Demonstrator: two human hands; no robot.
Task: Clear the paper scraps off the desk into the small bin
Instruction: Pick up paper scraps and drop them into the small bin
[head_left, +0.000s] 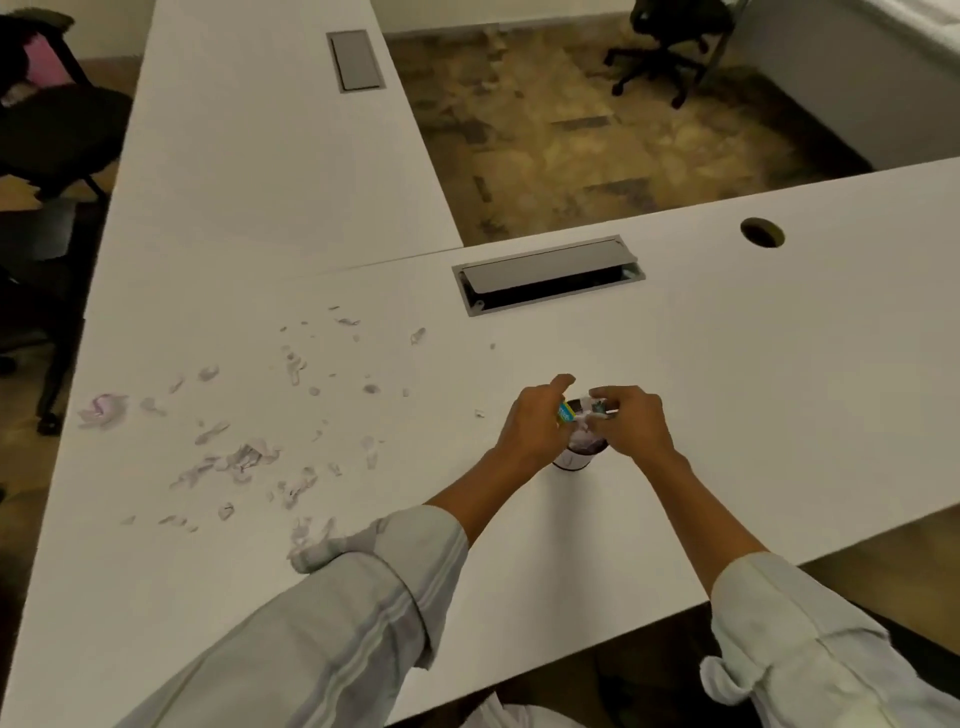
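Both hands are held over the small bin (579, 457), which stands on the white bench (727, 389) a little in from its near edge, roughly midway along the near section. The bin is mostly hidden by the hands; pale paper shows inside it, and its dark base rim is visible between the wrists.

The left hand (535, 423) has its fingers curled, with the forefinger raised, and holds a small blue and yellow item (564, 414) against the palm. What that item is cannot be told. The right hand (636, 421) has its fingers pinched together on paper scraps (592, 408) directly above the bin mouth. The two hands are nearly touching at the fingertips. Both forearms are bare below rolled pale grey sleeves (363, 597).

Many loose scraps (244, 457) lie scattered over the bench towards its left edge, well apart from the bin. A larger crumpled piece (103, 410) sits near the left edge. A few single bits (479, 413) lie just left of the left hand.

A grey cable hatch (545, 275) is set in the bench near its far edge, lid partly raised. A round cable hole (762, 232) lies towards the far right corner. A second bench section runs away on the left with another hatch (356, 61). Dark office chairs stand at the far left (52, 130) and on the carpet beyond (670, 47).
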